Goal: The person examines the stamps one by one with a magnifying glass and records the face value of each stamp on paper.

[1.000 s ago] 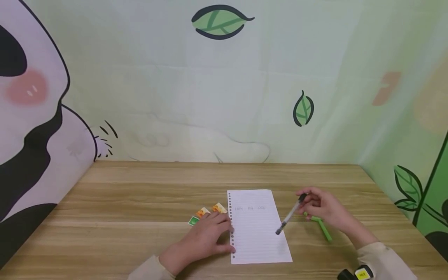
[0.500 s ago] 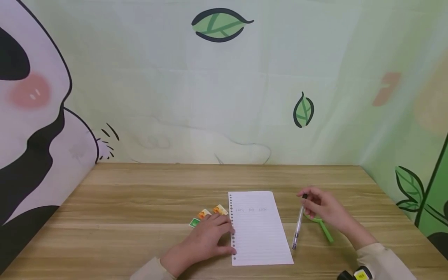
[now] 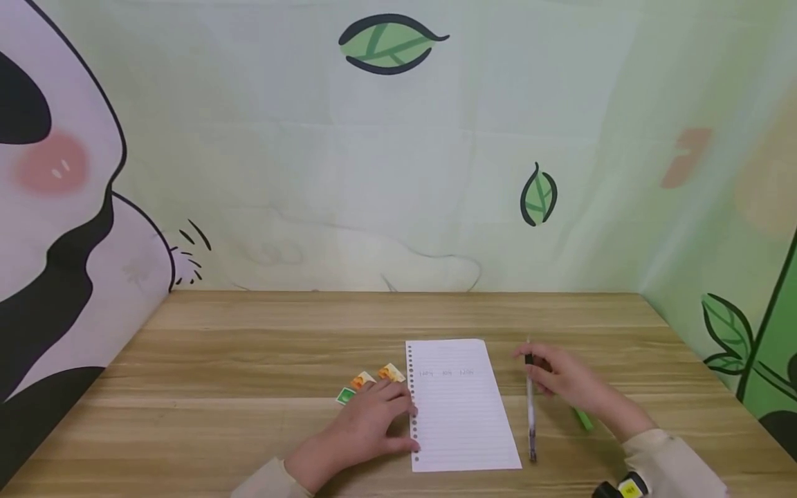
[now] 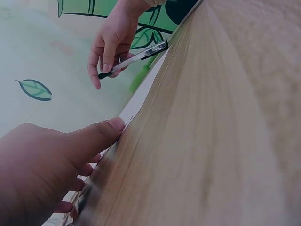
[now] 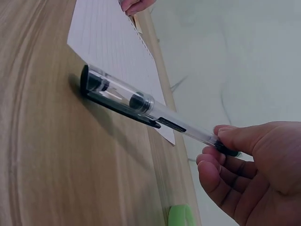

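A lined sheet of paper (image 3: 463, 415) with punched holes down its left edge and a row of faint handwriting lies on the table. My left hand (image 3: 373, 418) rests at that edge, thumb and fingertips touching the paper. In the right wrist view, a clear pen (image 5: 174, 117) with a clip cap on its far end slants above the table. My right hand (image 5: 263, 169) pinches the pen's black near end between thumb and fingers, to the right of the sheet. Partly under the left hand are small picture cards (image 3: 362, 379), orange and green.
A green object (image 3: 583, 419) with a straight handle lies beneath my right hand, mostly hidden. The wooden table (image 3: 249, 346) meets a printed wall cloth at its back edge. A black device with a yellow label (image 3: 630, 488) sits at my right wrist.
The pen's lower end has swung from over the sheet to its right side. My right hand has shifted slightly left and down, covering more of the green object. The left hand stays put.
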Motion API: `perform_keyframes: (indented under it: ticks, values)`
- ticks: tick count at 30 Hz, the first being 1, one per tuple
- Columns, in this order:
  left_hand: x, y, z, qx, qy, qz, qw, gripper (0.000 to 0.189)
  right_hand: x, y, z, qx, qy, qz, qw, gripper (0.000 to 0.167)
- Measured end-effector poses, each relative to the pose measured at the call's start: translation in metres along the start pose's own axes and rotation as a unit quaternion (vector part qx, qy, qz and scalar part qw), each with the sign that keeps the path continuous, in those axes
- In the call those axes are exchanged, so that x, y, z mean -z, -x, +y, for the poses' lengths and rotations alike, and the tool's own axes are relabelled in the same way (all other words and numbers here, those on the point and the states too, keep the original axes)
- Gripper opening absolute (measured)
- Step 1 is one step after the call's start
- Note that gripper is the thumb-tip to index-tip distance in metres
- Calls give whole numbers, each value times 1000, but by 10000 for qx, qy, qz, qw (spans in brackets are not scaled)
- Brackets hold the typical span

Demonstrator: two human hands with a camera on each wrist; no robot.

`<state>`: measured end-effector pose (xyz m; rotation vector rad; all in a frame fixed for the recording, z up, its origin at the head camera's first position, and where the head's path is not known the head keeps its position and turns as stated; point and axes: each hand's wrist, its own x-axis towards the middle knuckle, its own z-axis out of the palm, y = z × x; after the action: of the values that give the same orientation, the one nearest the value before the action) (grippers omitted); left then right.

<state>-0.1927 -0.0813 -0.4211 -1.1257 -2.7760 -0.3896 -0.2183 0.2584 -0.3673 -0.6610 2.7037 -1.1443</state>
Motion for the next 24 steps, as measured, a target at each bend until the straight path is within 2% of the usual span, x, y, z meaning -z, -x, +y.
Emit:
perform_keyframes:
  ticks: [5,10,13,16,20,24]
  values:
    - [-1,0,-1,-14,6,-1,10000,41,-6,-3,3,41,41,70,10000,51]
    - [-2,0,-1,-91,-32,145,9998,40,-11,-4,4,-199,-26,287,9994,61]
    - [-1,1,0,-79,-17,170,9998,40,-15,-6,4,-430,-176,337,9984,60]
    - [1,0,1,-13,22,46,10000,41,-19,-7,6,-679,-263,369,9967,56]
    - [2,0,1,45,56,-97,9999,41,-24,-9,7,-809,-229,404,9956,50]
    - [2,0,1,43,51,-99,9999,41,-28,-10,8,-891,-193,441,9949,46]
